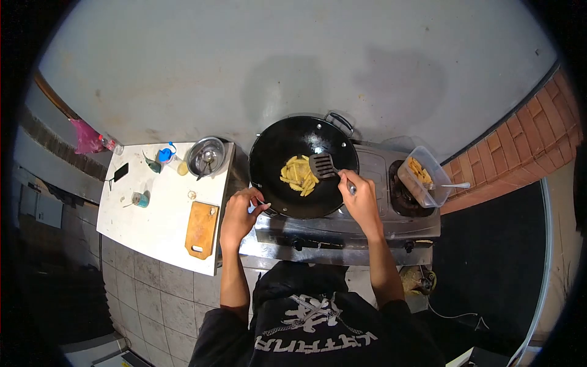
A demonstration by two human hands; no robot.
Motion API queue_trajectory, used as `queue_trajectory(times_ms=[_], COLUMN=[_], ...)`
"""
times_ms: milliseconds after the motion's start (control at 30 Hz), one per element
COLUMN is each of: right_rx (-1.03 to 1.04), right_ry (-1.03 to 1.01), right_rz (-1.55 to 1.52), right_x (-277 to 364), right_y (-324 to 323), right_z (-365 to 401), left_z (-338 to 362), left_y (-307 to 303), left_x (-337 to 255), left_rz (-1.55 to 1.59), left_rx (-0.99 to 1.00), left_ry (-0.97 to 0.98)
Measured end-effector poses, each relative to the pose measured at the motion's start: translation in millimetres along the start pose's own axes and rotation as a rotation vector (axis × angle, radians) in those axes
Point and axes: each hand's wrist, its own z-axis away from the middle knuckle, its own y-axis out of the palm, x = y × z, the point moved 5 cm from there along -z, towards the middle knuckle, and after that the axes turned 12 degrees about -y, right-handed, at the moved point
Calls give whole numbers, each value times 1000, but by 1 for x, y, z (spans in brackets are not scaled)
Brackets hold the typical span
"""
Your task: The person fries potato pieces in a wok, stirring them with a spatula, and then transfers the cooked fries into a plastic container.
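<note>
A black wok [269, 144] sits on the stove with yellow cut fries [298, 175] frying in a shallow pool of oil at its bottom. My right hand [359, 194] is closed around the handle of a dark slotted turner [322, 165], whose blade hangs over the wok just right of the fries. At the wok's near-left rim, my left hand [240, 212] is closed on the wok's side handle, with a small pale bit showing at the fingertips. The other loop handle [340, 122] points toward the wall.
A clear plastic box [438, 174] with fried pieces [420, 171] and a fork [451, 185] stands over the right burner. On the white table [156, 211] at left are a cutting board [201, 227], a steel bowl [206, 157], a jar [140, 199] and a phone [121, 172].
</note>
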Motion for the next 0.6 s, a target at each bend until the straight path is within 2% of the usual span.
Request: queue_trajectory(times_ms=[100, 133, 200, 267, 600], right_rx=[-8, 2, 13, -56, -14], right_ry=[-14, 41, 95, 131, 175], right_rz=[14, 49, 84, -9, 53], right_x=[-4, -2, -2, -6, -3], right_y=[0, -4, -5, -6, -3], right_z=[-1, -3, -4, -1, -2], left_z=[-1, -1, 0, 0, 0], left_y=[1, 0, -1, 0, -1], left_x=[2, 1, 1, 2, 3], left_rz=[-10, -18, -12, -4, 11], left_rx=[-23, -39, -25, -9, -21], left_ry=[28, 58, 33, 9, 17])
